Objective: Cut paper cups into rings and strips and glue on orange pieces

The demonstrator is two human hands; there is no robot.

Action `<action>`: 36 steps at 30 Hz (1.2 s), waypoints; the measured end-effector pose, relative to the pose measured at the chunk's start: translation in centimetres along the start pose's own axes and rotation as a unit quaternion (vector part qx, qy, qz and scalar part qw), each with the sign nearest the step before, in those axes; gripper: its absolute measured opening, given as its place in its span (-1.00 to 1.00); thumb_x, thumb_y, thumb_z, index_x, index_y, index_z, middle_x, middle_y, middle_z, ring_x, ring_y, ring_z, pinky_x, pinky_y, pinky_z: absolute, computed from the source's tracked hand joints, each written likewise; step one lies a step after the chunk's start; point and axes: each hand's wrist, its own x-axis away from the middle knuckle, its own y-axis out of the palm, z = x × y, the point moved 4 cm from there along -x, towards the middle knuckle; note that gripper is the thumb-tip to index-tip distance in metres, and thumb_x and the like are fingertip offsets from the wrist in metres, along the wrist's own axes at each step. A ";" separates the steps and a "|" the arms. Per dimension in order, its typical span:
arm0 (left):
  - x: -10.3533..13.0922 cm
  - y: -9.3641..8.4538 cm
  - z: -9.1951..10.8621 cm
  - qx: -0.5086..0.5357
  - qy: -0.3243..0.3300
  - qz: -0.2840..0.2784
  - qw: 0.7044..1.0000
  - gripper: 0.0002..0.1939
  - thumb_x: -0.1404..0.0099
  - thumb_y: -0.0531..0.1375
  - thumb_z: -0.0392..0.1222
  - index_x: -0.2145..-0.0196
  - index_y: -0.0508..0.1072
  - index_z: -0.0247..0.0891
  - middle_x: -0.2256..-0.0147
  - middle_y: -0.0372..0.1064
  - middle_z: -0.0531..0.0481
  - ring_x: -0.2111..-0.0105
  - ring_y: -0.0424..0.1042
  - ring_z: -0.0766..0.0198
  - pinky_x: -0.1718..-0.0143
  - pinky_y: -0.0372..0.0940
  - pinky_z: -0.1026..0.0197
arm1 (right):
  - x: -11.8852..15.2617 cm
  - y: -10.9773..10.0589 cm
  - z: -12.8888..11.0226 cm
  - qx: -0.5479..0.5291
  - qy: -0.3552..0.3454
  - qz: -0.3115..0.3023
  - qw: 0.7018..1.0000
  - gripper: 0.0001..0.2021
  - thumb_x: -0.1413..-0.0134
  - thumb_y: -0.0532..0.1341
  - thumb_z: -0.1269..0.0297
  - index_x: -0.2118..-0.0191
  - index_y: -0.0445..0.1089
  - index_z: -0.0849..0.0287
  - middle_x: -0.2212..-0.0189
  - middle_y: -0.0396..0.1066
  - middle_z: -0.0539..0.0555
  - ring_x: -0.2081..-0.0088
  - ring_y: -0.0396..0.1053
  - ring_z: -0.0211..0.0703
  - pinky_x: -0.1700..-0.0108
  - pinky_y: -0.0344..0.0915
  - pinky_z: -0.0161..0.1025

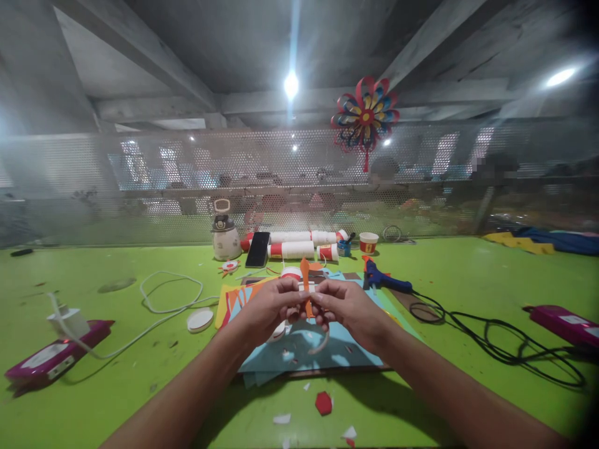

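Both hands meet above light blue sheets at the middle of the green table. My left hand is closed, its thumb and fingers pinching a narrow orange piece from the left. From the right, my right hand pinches at the same piece, also closed. The piece stands upright between the fingertips, with something white across it, partly hidden by the fingers. A pale curved strip hangs below the hands. Behind them sits a red and white paper cup.
A blue glue gun with a black cable lies to the right. Paper cup stacks, a phone and a jug stand behind. Purple power strips are at both sides. A white lid lies left.
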 end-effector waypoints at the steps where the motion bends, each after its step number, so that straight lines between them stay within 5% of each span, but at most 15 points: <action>1: 0.0 -0.1 -0.1 -0.002 -0.001 0.003 1.000 -0.74 0.02 0.41 -0.18 0.50 0.43 -0.37 0.57 0.34 0.01 0.58 0.27 0.42 0.52 0.02 0.31 | 0.0 0.0 0.0 0.001 0.000 -0.001 1.000 -0.84 -0.21 0.23 0.30 0.38 0.37 0.25 0.52 0.36 -0.10 0.53 0.35 -0.34 0.46 0.33 -0.33; 18: -0.3 -0.2 -0.5 0.001 0.001 -0.008 1.000 -0.72 -0.03 0.38 -0.13 0.49 0.39 -0.35 0.58 0.32 0.05 0.58 0.26 0.45 0.54 0.06 0.36 | -0.4 -0.4 0.5 0.015 0.000 0.003 1.000 -0.85 -0.23 0.22 0.29 0.34 0.38 0.26 0.49 0.37 -0.09 0.52 0.36 -0.34 0.46 0.35 -0.33; 36: -1.1 -1.7 -0.7 -0.021 0.026 0.053 0.998 -0.72 0.03 0.41 -0.14 0.51 0.42 -0.37 0.58 0.31 0.06 0.58 0.29 0.43 0.49 0.18 0.33 | -1.3 -2.3 1.4 0.060 0.015 0.037 0.997 -0.84 -0.25 0.20 0.25 0.27 0.39 0.26 0.42 0.40 -0.05 0.49 0.38 -0.32 0.42 0.37 -0.30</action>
